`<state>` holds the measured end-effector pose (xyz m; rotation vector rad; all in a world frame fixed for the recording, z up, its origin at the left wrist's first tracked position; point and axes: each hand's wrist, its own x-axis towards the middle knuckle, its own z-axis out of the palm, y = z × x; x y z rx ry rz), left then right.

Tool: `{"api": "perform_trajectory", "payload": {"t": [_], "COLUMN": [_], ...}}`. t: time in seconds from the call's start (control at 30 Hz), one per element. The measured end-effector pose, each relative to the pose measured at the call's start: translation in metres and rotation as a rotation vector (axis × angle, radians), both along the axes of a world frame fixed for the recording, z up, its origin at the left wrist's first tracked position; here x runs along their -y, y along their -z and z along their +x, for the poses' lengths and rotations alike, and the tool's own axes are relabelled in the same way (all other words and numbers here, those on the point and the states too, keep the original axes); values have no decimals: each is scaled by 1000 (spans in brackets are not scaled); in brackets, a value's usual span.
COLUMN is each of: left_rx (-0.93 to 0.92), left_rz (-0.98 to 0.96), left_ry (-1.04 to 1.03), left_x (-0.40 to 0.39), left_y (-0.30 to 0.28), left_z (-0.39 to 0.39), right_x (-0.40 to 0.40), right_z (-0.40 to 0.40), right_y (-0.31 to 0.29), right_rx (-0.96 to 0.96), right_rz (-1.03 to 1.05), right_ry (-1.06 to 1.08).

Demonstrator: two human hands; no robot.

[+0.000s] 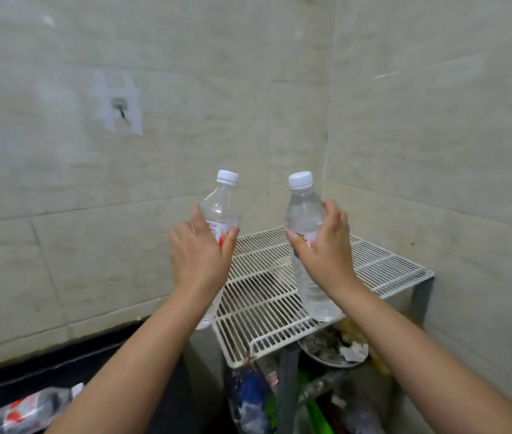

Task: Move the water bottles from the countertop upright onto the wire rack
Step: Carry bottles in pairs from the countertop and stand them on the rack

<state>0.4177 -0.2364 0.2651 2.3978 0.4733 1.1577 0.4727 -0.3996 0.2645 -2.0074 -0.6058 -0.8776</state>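
Partly hidden behind my own forearms, two clear plastic water bottles with white caps are held up in front of a tiled wall corner. My left hand [200, 252] grips the left bottle [218, 211] around its red-and-white label, fingers and thumb curled round it; this hand covers most of the label, and the forearm hides much of the lower body, so only the base shows beneath, beside the rack's left edge. That bottle stands roughly upright, long axis near vertical, cap leaning slightly right. My right hand [323, 242] wraps the middle of the right bottle [306, 214], fingers curled round it, hiding its label too. This bottle also points cap up, tilted a little leftward at the top, and its base seems to rest on or just above the white wire rack [383, 264]; I cannot tell which from here. Under the rack, clutter is hard to read: a dish [333, 352] of scraps, something blue, something green. At the lower left, cut off by the frame edge, a third bottle [32, 405] lies on its side on the dark countertop [98, 355].
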Motion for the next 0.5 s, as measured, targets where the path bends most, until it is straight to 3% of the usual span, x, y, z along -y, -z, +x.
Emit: {"api": "perform_trajectory", "payload": {"t": [0.2,0.5], "left_rx": [59,106], "left_rz": [-36,-351], "left_ry": [-96,-183], "left_x": [-14,-51], "left_y": [-4,11], "left_z": [83,208], "right_x": [-28,-87], "right_z": [91,216], "right_y": [-3,4], "right_rx": [5,-112], "right_rz": [57,116], "right_ry": [38,-60]}}
